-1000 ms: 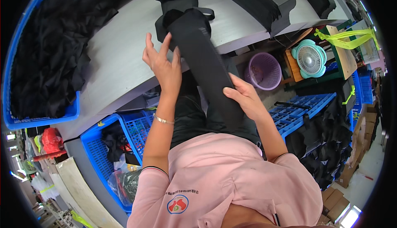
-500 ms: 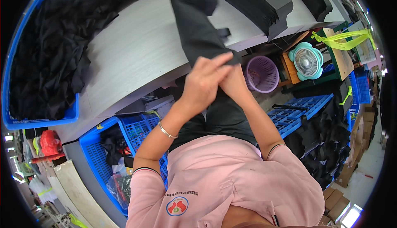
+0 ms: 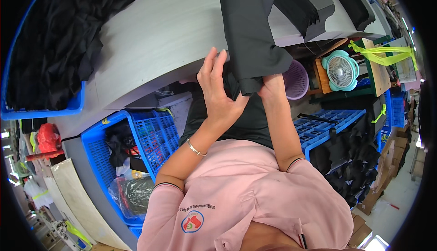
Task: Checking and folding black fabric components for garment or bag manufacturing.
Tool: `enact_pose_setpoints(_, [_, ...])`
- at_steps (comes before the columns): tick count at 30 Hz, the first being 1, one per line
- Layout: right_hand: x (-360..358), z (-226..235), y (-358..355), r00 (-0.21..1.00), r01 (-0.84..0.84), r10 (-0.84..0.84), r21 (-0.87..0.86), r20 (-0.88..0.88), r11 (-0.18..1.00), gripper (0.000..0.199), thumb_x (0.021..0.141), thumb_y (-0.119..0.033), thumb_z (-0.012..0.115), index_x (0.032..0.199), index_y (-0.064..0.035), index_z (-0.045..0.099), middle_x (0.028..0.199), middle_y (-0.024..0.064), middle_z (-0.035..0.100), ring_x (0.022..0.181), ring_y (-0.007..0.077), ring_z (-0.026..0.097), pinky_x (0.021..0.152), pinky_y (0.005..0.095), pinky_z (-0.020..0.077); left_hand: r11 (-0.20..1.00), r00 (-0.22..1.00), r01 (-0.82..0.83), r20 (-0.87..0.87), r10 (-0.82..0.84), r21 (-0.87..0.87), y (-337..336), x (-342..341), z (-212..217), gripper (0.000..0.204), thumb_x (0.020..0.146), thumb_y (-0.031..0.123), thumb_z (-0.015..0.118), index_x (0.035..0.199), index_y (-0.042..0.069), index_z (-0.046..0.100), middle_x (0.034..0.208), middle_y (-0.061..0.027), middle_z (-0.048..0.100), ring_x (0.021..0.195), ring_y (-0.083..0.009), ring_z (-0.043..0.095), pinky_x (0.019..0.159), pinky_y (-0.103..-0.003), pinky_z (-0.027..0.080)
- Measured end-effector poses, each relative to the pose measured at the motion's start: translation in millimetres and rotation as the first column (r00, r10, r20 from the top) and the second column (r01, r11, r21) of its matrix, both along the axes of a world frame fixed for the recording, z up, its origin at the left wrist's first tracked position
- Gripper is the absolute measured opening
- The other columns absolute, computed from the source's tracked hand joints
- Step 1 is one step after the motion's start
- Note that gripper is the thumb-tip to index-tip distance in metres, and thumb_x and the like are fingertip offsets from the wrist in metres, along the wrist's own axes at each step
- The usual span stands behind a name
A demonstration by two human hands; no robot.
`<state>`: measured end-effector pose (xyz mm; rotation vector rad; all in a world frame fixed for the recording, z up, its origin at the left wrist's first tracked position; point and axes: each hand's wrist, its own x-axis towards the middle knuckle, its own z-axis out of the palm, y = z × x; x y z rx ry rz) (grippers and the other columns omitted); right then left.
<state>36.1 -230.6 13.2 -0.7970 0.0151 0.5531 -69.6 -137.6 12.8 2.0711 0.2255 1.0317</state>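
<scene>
At centre frame the right hand (image 3: 271, 88) has its grip pinched on the near end of a folded black garment (image 3: 249, 37) whose far part lies on the grey tabletop (image 3: 154, 46), while the left hand (image 3: 219, 97), fingers spread, presses flat against it, seemingly steadying the fold.

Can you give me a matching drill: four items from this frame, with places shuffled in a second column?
Items:
1. folded black fabric piece
2. lilac plastic basket
3. small teal fan
4. thin silver bracelet

Places:
A. on the left wrist
B. under the table edge, beside the right hand
C. on a wooden box, right of the basket
D. lying on the grey table, near end in both hands

Pairs: 1-D, 2-B, 3-C, 4-A
</scene>
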Motion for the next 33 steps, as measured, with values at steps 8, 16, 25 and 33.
enact_pose_setpoints(8, [-11.8, 8.1, -7.1, 0.998, 0.044, -0.039, -0.123, 0.042, 0.991, 0.039, 0.094, -0.024, 0.064, 0.125, -0.0011, 0.059, 0.114, 0.0118, 0.067, 0.098, 0.0222, 0.067, 0.082, 0.0364, 0.0591, 0.973, 0.990, 0.061, 0.136, -0.031, -0.224, -7.9, 9.2, 10.5, 0.070, 0.065, -0.022, 0.054, 0.127, 0.010, 0.064, 0.120, -0.0078, 0.059, 0.089, -0.0147, 0.062, 0.058, -0.023, 0.047])
enact_pose_setpoints(16, [-13.0, 6.0, -8.8, 0.993, 0.113, -0.108, -0.119, 0.043, 0.987, 0.037, 0.092, -0.021, 0.065, 0.122, 0.0000, 0.061, 0.111, 0.0122, 0.068, 0.095, 0.0216, 0.068, 0.078, 0.0361, 0.0600, 0.973, 0.990, 0.113, 0.106, -0.093, -0.199, -8.3, 0.4, 17.1, 0.071, 0.064, -0.022, 0.057, 0.126, 0.011, 0.067, 0.116, -0.0064, 0.060, 0.090, -0.0156, 0.061, 0.060, -0.024, 0.049])
enact_pose_setpoints(25, [-10.0, -2.4, -7.3, 0.998, 0.044, -0.037, -0.163, 0.046, 0.986, 0.038, 0.094, -0.020, 0.061, 0.125, 0.0012, 0.059, 0.111, 0.0131, 0.068, 0.094, 0.0224, 0.069, 0.077, 0.0347, 0.0600, 0.953, 0.991, 0.127, 0.079, -0.109, -0.276, -13.8, -5.3, 4.5, 0.074, 0.063, -0.021, 0.059, 0.129, 0.012, 0.066, 0.118, -0.0057, 0.059, 0.081, -0.0117, 0.059, 0.059, -0.023, 0.048])
enact_pose_setpoints(33, [-14.1, 0.7, 4.4, 0.993, 0.105, -0.095, -0.165, 0.062, 0.981, 0.039, 0.097, -0.022, 0.057, 0.130, -0.0018, 0.055, 0.115, 0.0119, 0.066, 0.097, 0.0227, 0.068, 0.080, 0.0353, 0.0588, 0.961, 0.992, 0.121, 0.077, -0.104, -0.251, -11.3, -8.7, -3.5, 0.076, 0.063, -0.021, 0.060, 0.131, 0.013, 0.064, 0.118, -0.0059, 0.058, 0.078, -0.0109, 0.056, 0.059, -0.022, 0.047])
